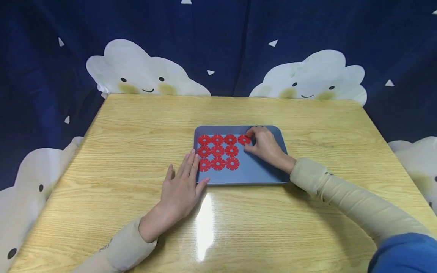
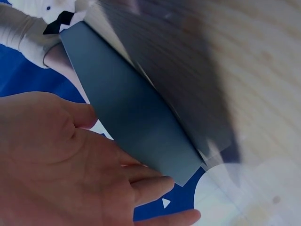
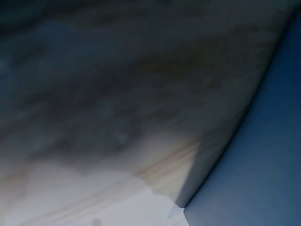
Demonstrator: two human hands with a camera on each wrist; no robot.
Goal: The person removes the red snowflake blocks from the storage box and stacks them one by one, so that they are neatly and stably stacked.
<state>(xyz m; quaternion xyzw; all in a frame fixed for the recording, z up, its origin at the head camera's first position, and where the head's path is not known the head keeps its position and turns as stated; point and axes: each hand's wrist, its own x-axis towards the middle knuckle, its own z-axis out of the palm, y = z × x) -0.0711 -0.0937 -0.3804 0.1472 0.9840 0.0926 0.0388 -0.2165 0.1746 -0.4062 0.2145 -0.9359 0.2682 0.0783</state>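
A blue-grey tray [image 1: 259,172] lies on the table with red notched plastic discs [image 1: 217,151] in three rows of three at its left. Toward the tray's back, right of the top row, my right hand [image 1: 265,144] pinches another red notched disc [image 1: 244,139] between thumb and forefinger. My left hand [image 1: 182,185] has its fingers extended along the tray's left edge, the thumb at the front left corner. From the left wrist, the fingers of that hand [image 2: 89,169] touch the tray's outer wall [image 2: 127,103]. In the right wrist view only the tray's side [image 3: 254,179] shows; that hand is hidden.
The wooden table [image 1: 136,125] extends around the tray on all sides. Behind it hangs a dark blue curtain [image 1: 232,45] printed with white clouds. A bright light reflection lies on the tabletop in front of the tray.
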